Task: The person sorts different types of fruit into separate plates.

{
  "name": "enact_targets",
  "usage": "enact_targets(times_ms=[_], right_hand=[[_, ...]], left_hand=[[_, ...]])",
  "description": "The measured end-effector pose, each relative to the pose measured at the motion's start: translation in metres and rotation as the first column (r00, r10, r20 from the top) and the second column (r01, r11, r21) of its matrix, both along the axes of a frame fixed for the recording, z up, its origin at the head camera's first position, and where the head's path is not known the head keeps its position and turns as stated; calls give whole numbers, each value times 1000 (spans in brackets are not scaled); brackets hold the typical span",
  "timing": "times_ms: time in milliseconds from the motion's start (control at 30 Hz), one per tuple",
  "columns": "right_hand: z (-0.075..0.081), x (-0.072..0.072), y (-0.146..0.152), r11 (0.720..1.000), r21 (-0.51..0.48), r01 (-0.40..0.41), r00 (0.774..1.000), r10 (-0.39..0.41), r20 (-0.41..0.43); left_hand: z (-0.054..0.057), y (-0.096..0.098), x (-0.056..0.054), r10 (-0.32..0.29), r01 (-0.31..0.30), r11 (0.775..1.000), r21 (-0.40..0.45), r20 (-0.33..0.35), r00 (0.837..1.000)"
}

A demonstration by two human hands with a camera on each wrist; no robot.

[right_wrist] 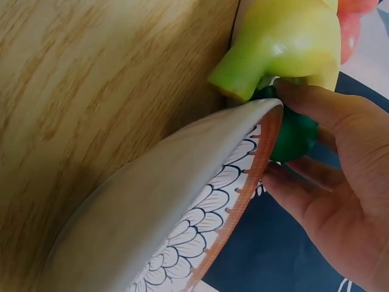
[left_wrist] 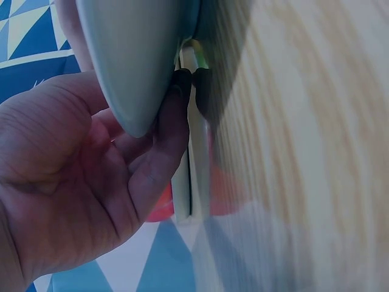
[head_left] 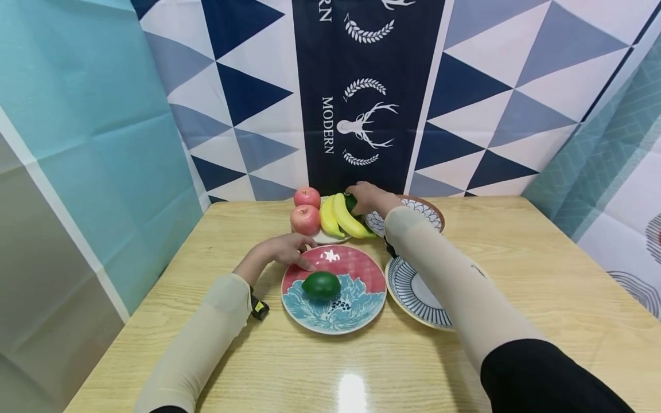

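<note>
My left hand grips the upper-left rim of a pink and blue flower plate, thumb over the edge and fingers curled beneath. On that plate lies a green lime. Farther back, my right hand holds a second green lime between thumb and fingers, beside yellow bananas. The brown-rimmed plate with a petal pattern stands right by the fingers, and its rim hides part of this lime in the right wrist view.
Two red apples sit left of the bananas, on a white plate at the back. A blue-striped plate lies under my right forearm. Patterned cloth hangs behind the wooden table.
</note>
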State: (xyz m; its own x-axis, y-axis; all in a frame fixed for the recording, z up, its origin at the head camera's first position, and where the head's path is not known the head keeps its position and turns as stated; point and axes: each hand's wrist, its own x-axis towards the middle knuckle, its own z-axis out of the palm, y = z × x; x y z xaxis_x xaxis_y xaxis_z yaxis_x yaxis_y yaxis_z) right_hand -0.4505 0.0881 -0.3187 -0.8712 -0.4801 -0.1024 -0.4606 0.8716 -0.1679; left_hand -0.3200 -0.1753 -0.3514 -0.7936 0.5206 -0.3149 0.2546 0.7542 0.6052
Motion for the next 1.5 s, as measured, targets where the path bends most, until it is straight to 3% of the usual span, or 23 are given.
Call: enact_targets(times_ms=[367,900,1233,1500], right_hand=[[-3,0,0,1000,8,-22,1000,22,5],[2,2,1,1000,9,-15,1000,15,11],[9,5,4,1000,2,-20,999,20,-47],[14,7,7,1000,-25,-17,999,16,-41]], left_hand=[[-2,2,1,-1,1,1000,3,0,1000],[-1,1,-1,-14,14,1000,-6,-1,1000],[-2,0,-1,-10,10,1000,-3,-3,1000],[0,0,0,-14,14,1000,-10,-7,1000]])
